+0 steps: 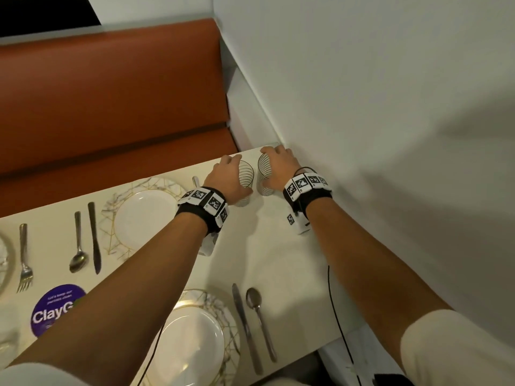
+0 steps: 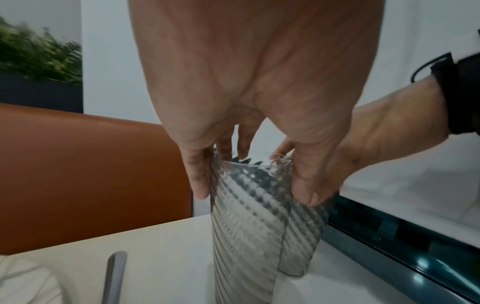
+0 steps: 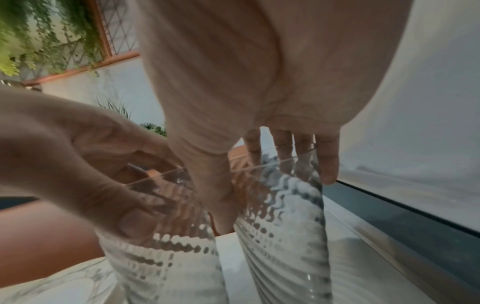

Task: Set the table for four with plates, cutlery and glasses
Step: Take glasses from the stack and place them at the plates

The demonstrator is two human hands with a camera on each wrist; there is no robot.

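Observation:
Two clear ribbed glasses stand side by side near the table's far right corner. My left hand (image 1: 228,176) grips the left glass (image 1: 245,179) around its rim, thumb and fingers on opposite sides; the left wrist view shows that glass (image 2: 244,222) standing on the table. My right hand (image 1: 278,165) grips the right glass (image 1: 264,174), which fills the right wrist view (image 3: 285,226). A marbled plate (image 1: 145,215) with a knife (image 1: 94,235) and spoon (image 1: 78,246) lies at the far side. A second plate (image 1: 192,338) with knife (image 1: 245,327) and spoon (image 1: 259,319) lies near me.
An orange bench (image 1: 111,101) runs along the far side of the table. A white wall (image 1: 376,107) closes the right side. A fork (image 1: 25,260) and part of another plate lie at the left, with a purple round sticker (image 1: 55,307) on the tabletop (image 1: 273,246).

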